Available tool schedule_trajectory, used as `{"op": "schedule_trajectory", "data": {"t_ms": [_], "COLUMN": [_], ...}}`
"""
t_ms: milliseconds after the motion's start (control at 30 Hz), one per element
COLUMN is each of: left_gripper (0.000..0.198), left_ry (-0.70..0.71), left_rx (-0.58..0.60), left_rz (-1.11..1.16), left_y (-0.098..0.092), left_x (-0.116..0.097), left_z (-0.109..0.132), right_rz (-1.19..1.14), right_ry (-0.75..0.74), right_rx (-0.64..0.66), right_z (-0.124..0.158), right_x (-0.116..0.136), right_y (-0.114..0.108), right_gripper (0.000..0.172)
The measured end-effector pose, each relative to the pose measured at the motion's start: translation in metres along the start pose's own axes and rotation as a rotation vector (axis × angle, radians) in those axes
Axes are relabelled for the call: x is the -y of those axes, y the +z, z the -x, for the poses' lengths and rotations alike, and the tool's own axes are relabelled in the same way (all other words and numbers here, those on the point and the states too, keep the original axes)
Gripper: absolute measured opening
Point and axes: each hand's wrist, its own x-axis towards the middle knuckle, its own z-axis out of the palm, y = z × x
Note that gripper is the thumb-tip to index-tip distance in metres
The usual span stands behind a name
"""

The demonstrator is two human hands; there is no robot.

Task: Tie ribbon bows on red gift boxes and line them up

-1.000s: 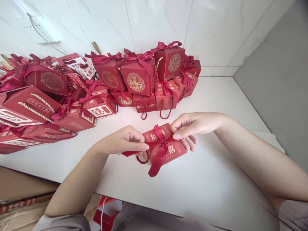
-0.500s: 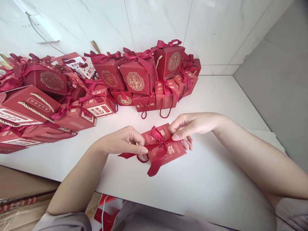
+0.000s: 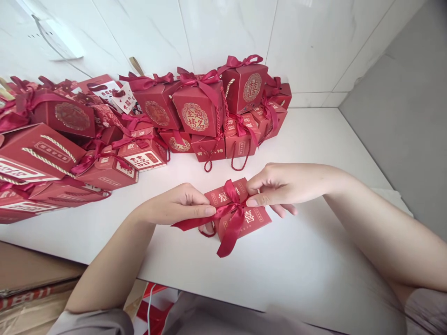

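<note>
A small red gift box (image 3: 257,217) with white Chinese characters lies on the white table in front of me. Dark red satin ribbon (image 3: 233,227) crosses its top and forms a bow, one tail hanging over the near side. My left hand (image 3: 179,204) pinches the ribbon between thumb and forefinger left of the knot. At the knot's right, my right hand (image 3: 279,185) pinches the ribbon too, its lower fingers held apart beyond the box. A red cord handle (image 3: 206,231) sticks out from the box's left side, partly under my left hand.
Several red gift boxes (image 3: 197,114) with bows stand stacked along the tiled wall (image 3: 223,32). More are piled at the left (image 3: 42,151). Below the table's (image 3: 195,265) front edge at the lower left are brown cardboard boxes (image 3: 35,267).
My right hand has shifted its pinch left, closer to the knot, and its lower fingers have come away from the box. The bow's loops look fuller; my left hand has barely moved.
</note>
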Motion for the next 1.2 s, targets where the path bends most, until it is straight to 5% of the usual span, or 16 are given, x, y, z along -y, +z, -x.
{"op": "schedule_trajectory", "data": {"t_ms": [433, 800, 1200], "left_gripper": [0.032, 0.022, 0.02], "left_ry": [-0.017, -0.192, -0.011], "left_rx": [0.001, 0.173, 0.212], "left_rz": [-0.065, 0.154, 0.192], "left_y": [0.004, 0.007, -0.003], "left_x": [0.0, 0.005, 0.012], "left_z": [-0.002, -0.006, -0.006], "right_rz": [-0.113, -0.043, -0.21], "right_ry": [-0.099, -0.11, -0.012], "right_rx": [0.042, -0.028, 0.086], "right_z": [-0.012, -0.013, -0.006], "right_x": [-0.005, -0.001, -0.01], "right_y": [0.002, 0.008, -0.004], "right_gripper": [0.028, 0.029, 0.038]}}
